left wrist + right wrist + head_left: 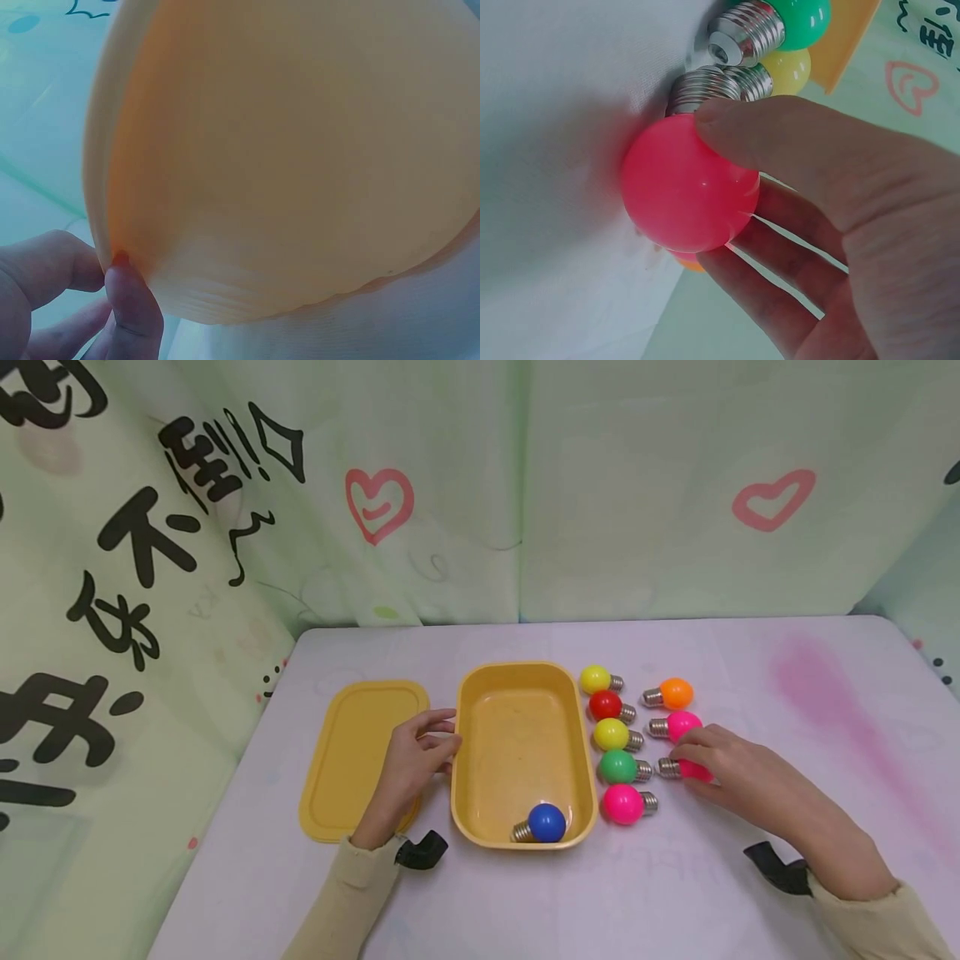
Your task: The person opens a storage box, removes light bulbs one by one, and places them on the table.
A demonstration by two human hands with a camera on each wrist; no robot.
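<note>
A yellow plastic box (517, 743) stands without its lid, and a blue light bulb (547, 823) lies inside near its front wall. My left hand (412, 758) pinches the box's left rim; in the left wrist view the thumb and a finger (135, 311) meet on the wall (247, 187). On the right, my right hand (742, 777) holds the nearest pink bulb (695, 770) of a short column. In the right wrist view, thumb and fingers curl round this pink bulb (686, 184), its metal base partly behind the thumb. It appears to be at the tabletop.
Left of the box lies a flat yellow lid (360, 752), partly under my left hand. Several bulbs line the box's right side: yellow (595, 679), red (604, 704), green (617, 767) and pink (622, 804) among them. An orange bulb (677, 693) and another pink bulb (682, 724) lie farther right.
</note>
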